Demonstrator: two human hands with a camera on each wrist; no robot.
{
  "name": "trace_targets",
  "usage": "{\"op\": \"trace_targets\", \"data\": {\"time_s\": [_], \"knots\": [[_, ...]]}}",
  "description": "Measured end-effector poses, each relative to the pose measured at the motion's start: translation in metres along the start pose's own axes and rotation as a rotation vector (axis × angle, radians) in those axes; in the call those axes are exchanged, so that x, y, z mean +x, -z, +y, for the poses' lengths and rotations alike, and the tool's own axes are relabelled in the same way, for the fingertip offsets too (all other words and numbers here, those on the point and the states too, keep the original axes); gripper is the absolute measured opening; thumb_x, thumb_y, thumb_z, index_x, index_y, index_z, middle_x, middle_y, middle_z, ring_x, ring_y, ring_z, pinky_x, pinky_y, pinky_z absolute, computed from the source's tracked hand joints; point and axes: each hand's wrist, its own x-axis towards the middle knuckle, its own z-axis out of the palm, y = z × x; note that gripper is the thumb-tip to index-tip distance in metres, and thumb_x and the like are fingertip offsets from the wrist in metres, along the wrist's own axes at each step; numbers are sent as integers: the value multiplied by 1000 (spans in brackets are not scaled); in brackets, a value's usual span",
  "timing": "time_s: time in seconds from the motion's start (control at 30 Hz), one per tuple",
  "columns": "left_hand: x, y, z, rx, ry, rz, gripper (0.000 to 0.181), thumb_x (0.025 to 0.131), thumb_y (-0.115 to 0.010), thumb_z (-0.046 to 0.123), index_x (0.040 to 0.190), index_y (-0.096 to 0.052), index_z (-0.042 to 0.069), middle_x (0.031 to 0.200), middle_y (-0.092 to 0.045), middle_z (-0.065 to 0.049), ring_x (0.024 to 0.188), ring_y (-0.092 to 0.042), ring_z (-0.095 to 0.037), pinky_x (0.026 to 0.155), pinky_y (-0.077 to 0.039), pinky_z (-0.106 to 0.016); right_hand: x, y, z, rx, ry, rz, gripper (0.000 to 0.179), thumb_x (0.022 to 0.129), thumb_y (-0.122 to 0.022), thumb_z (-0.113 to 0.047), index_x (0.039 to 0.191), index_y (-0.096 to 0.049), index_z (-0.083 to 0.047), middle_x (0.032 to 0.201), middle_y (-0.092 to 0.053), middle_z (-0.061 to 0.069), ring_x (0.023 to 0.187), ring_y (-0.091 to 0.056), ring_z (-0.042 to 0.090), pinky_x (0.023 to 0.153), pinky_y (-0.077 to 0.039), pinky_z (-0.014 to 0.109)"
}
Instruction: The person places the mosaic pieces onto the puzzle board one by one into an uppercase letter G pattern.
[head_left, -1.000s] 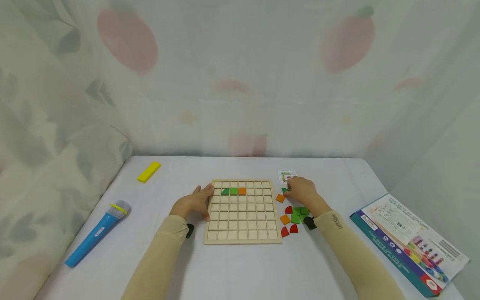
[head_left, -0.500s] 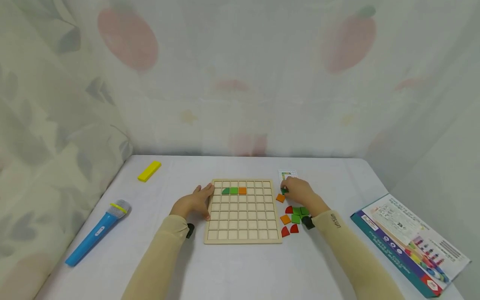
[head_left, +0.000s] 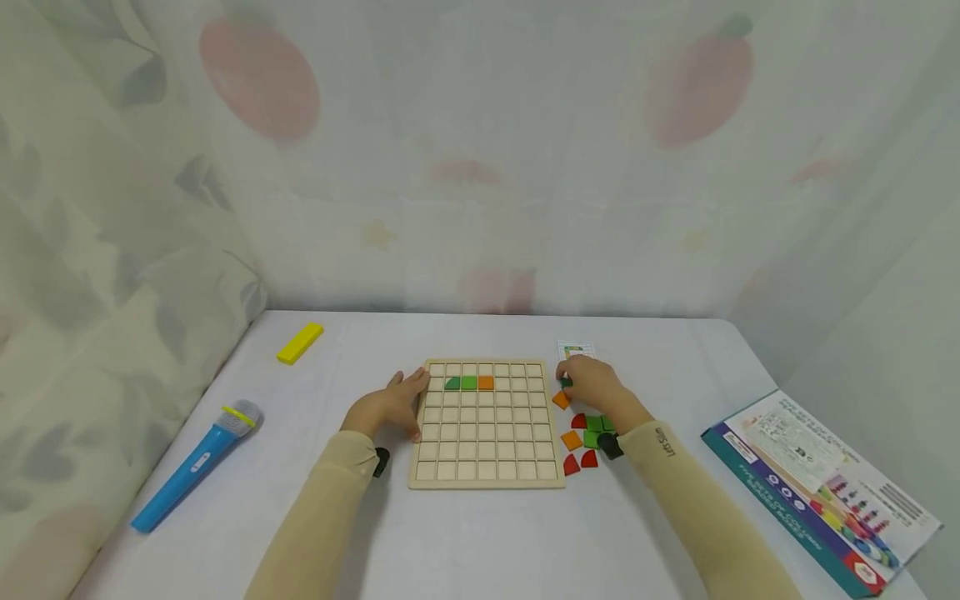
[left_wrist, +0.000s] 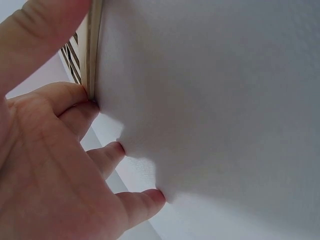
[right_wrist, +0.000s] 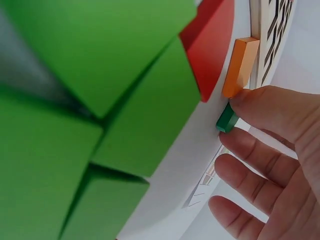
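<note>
My left hand (head_left: pixel 384 410) rests at the left edge of the wooden grid board (head_left: pixel 486 483), thumb and fingers spread along the rim. In the left wrist view its fingertips (left_wrist: pixel 118 148) touch the tablecloth. One row of the board holds a dark green quarter-circle (head_left: pixel 452 383), a light green square (head_left: pixel 469 383) and an orange square (head_left: pixel 486 383). Right of the board, my right hand (head_left: pixel 596 387) pinches another dark green quarter-circle tile (right_wrist: pixel 228 119) between thumb and index finger. An orange tile (right_wrist: pixel 242 67) lies close by the thumb.
Several light green tiles (head_left: pixel 592 423), red quarter-circles (head_left: pixel 572 464) and an orange square (head_left: pixel 572 440) lie below my right hand. A pattern card (head_left: pixel 576 347) sits behind it. A box (head_left: pixel 821 492) is at right; a blue microphone (head_left: pixel 197 465) and yellow block (head_left: pixel 300 343) are at left.
My right hand has drawn slightly left and towards the board, with the dark green tile between its fingers, uncovering more of the card. The left hand stays in place.
</note>
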Motion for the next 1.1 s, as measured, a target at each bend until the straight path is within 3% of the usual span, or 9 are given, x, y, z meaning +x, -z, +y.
{"op": "trace_targets", "data": {"time_s": [0.37,0.63,0.83,0.97,1.1], "knots": [[3,-3,-2,-7,7,4,113,61,-83,11,149,-13,9,155,-3,-7,138,6,-39,104,-10,-66,-1,3,-6,1,-23,-25,33,82,-68,-16,115,-64,-15,103,-63,5,84,-55,17,76,-51,37],[3,-3,2,-1,-4,5,113,59,-83,9,148,-14,8,155,-4,-9,138,6,-41,104,-8,-66,1,4,-8,7,-4,-13,26,82,-67,-15,108,-66,-12,98,-62,5,81,-54,16,72,-50,36],[4,-4,1,-9,3,6,114,59,-83,10,149,-13,10,155,-3,-7,138,7,-39,104,-9,-65,6,0,-10,5,-8,50,27,79,-68,-19,104,-65,-10,89,-61,1,70,-51,14,60,-47,30],[6,-4,0,-8,7,5,114,59,-84,11,149,-13,11,156,-3,-5,139,7,-39,105,-9,-65,13,4,-22,30,34,108,26,79,-67,-19,104,-66,-10,82,-59,1,63,-49,14,51,-43,26],[7,-5,0,-12,8,11,114,59,-84,11,149,-13,12,156,-3,-5,139,6,-39,104,-9,-66,23,8,-45,42,86,95,27,80,-66,-18,106,-66,-11,83,-59,-1,64,-49,13,50,-42,24]]}}
